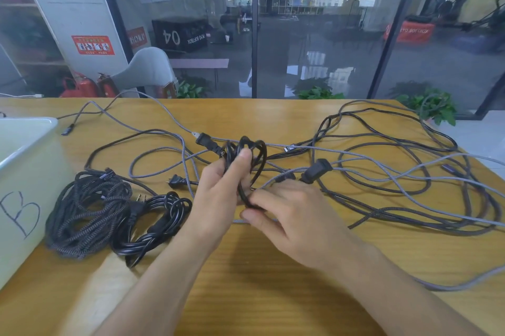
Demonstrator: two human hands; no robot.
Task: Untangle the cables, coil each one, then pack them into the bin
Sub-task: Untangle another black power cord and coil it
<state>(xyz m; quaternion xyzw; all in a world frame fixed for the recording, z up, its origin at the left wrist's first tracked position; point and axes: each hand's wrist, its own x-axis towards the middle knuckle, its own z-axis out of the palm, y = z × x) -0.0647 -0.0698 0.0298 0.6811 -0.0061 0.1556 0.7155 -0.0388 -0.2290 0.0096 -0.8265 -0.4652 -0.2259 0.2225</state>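
cables: two finished coils are seen at the left of the wooden table (246,267), just beside the bin (30,171). one is a braided grey-black coil (82,215), thick and rough-textured; the other is a smooth black power-cord coil (153,223), glossy, touching the braided one. a third, small black coil (250,160) is held up over the table centre: it is gripped by the left hand (218,199), thumb curled over its loops, while its lower strand is pinched by the right hand (289,215) between thumb and fingers. loose cables (396,171) are spread in a tangle over the centre and right of the table, a mix of grey braided and thin black ones; the exact count cannot be told. three black plugs are seen among them: a two-pin plug (176,181), a plug (203,140) behind the held coil and a blocky connector (317,170) near the right hand. the bin is white plastic, rectangular, marked with a handwritten "b"; its inside is only partly seen. the table is yellowish wood grain, smooth. behind it a dark glass wall (314,35) with black frames is seen, green plants (319,92) at its foot, one grey chair (149,70) and red extinguishers (79,87) at left.
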